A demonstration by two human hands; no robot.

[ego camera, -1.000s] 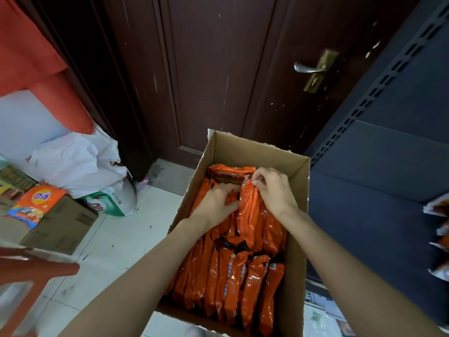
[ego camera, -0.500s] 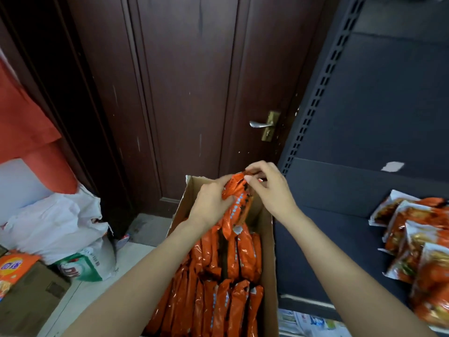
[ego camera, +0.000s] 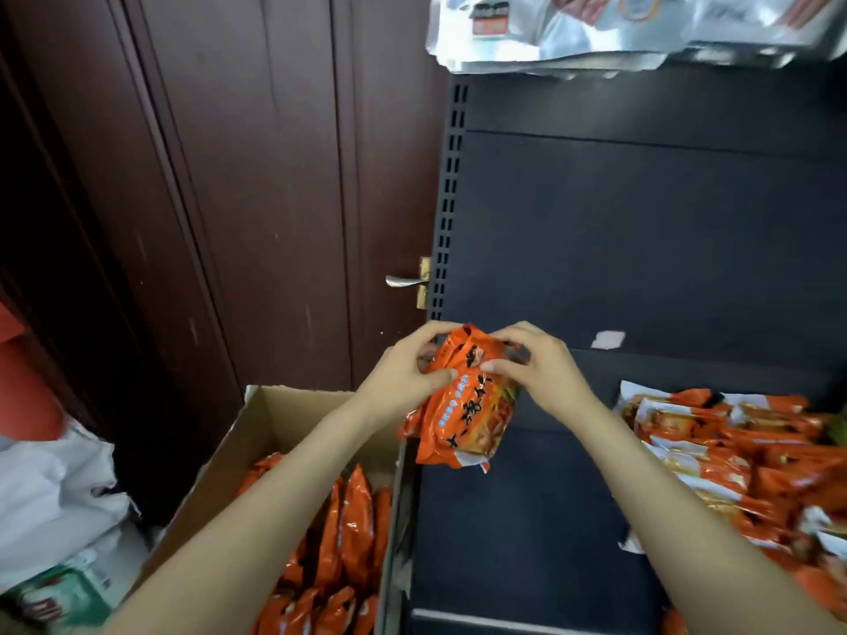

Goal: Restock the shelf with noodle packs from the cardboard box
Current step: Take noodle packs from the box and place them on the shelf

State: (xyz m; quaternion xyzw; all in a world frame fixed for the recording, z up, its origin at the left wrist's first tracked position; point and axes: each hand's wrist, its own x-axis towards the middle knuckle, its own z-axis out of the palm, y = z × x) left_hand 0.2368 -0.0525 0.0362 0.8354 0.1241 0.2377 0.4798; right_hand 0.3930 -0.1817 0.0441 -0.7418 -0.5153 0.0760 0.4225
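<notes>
— Both hands grip one glossy orange plastic noodle pack [ego camera: 463,405] by its top end: the left hand [ego camera: 403,378] with thumb curled across the front, the right hand [ego camera: 536,368] pinching beside it. The pack hangs in the air, over the dark blue metal shelf [ego camera: 527,520] at its left edge.

— And the surroundings?

— An open brown cardboard box [ego camera: 275,414] stands just left of the shelf, with more orange packs [ego camera: 348,533] upright inside. A heap of similar orange packs [ego camera: 733,460] lies on the shelf's right side. Behind is a dark brown wooden door [ego camera: 256,199] with a metal handle [ego camera: 405,280]; silvery packets [ego camera: 618,29] sit on the level above.

— What's changed?

— Half a second ago the pack was only just clear of the box, directly above it. Now it is higher and further right, past the box wall.
</notes>
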